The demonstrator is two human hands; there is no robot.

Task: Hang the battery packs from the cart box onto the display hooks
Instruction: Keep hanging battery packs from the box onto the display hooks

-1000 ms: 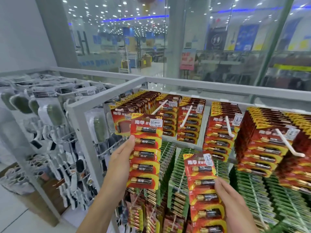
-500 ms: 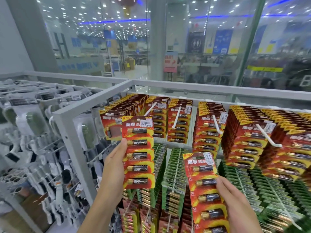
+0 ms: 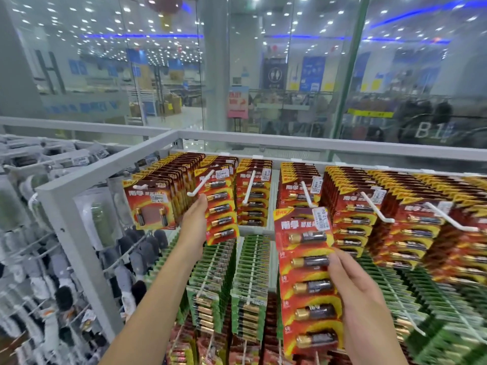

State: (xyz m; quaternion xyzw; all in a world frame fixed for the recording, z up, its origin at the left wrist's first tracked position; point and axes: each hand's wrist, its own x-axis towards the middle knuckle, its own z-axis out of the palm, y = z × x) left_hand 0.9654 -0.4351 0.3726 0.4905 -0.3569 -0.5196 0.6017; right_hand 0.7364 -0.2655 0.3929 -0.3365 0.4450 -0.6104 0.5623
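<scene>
— So, what fills the rack [image 3: 79,185]?

— Rows of red battery packs [image 3: 350,206] hang on white hooks [image 3: 376,209] along the top, with green packs [image 3: 250,262] on hooks below them. Behind the glass, a large "B1" [image 3: 427,130] shows, and a pink sign [image 3: 238,101] whose words are too blurred to read.

— And the hands?

— The right hand [image 3: 361,299] grips a strip of five batteries [image 3: 308,280] by its right edge, low and in front of the hanging rows. Its white sticker [image 3: 321,218] reads "12.0", the rest cut off.

— The other?

— The left hand [image 3: 196,222] clasps a second strip [image 3: 220,206] from the left side, raised against a hook [image 3: 201,184] in the top row. That strip's tag [image 3: 222,174] seems to say "12.00". Beside it hangs a two-battery card [image 3: 150,204] with Chinese lettering.
</scene>
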